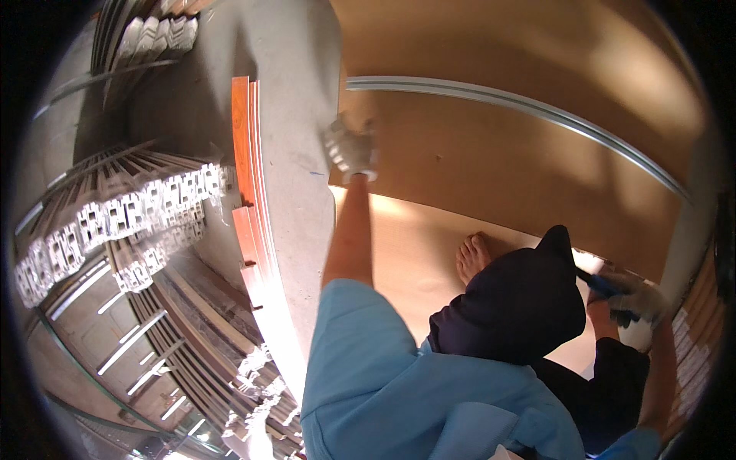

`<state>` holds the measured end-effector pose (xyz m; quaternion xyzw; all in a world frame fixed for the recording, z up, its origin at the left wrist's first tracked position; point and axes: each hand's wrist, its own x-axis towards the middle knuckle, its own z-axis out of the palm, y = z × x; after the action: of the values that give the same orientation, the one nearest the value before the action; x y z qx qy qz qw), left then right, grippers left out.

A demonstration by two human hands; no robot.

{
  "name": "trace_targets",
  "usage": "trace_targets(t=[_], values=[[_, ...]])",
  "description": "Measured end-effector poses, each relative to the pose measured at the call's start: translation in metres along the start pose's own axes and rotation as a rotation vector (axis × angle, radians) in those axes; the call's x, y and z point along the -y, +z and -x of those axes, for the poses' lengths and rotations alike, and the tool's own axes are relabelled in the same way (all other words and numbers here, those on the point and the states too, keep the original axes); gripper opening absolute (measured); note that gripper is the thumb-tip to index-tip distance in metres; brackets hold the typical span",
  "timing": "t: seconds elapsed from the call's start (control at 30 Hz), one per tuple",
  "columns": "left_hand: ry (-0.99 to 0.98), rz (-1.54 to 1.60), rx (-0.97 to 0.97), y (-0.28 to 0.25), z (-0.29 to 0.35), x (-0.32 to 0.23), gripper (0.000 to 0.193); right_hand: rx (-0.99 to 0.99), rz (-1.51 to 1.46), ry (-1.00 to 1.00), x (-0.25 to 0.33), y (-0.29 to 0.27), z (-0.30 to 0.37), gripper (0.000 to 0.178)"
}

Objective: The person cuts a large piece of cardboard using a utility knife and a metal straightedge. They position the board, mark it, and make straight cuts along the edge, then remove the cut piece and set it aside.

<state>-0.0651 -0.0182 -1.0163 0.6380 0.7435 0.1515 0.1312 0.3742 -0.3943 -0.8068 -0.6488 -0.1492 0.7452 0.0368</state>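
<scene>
A large brown board (491, 165) lies flat beside a grey floor strip (295, 146), its near edge running over a paler tan sheet (406, 245). The left hand (351, 146), in a whitish glove, is stretched out to the board's left edge, just above the near left corner. Its fingers are spread apart, but motion blur hides whether they grip the edge or only rest against it.

The right hand (644, 301), also gloved, is folded around a dark blue handheld tool (602, 286) near the board's near right corner; the tool points toward the near edge, and its exact kind is too blurred to tell.

A slim silvery channel profile (537, 110) lies across the board, from close to its left edge toward its right edge. A bare foot (473, 257) is on the paler sheet, close to the board's near edge. To the left, reddish-brown profiles (242, 142) lie lengthwise beside the floor strip, and bundled white hollow profiles (126, 215) are stacked beyond them.
</scene>
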Motion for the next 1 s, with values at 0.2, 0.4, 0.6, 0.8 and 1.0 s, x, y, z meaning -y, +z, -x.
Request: trace_targets(t=[0.2,0.4,0.6,0.8,1.0], values=[[-0.374,0.316,0.682,-0.088,-0.071,0.171,0.053,0.065,0.255,-0.287,0.147,0.123,-0.068,0.053],[-0.08,0.053,0.946,-0.115,-0.089,0.239,0.06,-0.119,0.91,-0.927,0.247,0.339,-0.195,0.048],[0.081,-0.013,0.895,-0.133,-0.081,0.295,0.039,-0.285,1.057,-1.168,0.255,0.488,-0.294,0.048],[-0.011,-0.159,0.946,-0.138,-0.088,0.312,0.048,-0.421,1.119,-1.325,0.256,0.53,-0.349,0.049],[-0.084,-0.209,0.952,-0.122,-0.093,0.332,0.05,-0.456,1.151,-1.267,0.257,0.548,-0.375,0.057]])
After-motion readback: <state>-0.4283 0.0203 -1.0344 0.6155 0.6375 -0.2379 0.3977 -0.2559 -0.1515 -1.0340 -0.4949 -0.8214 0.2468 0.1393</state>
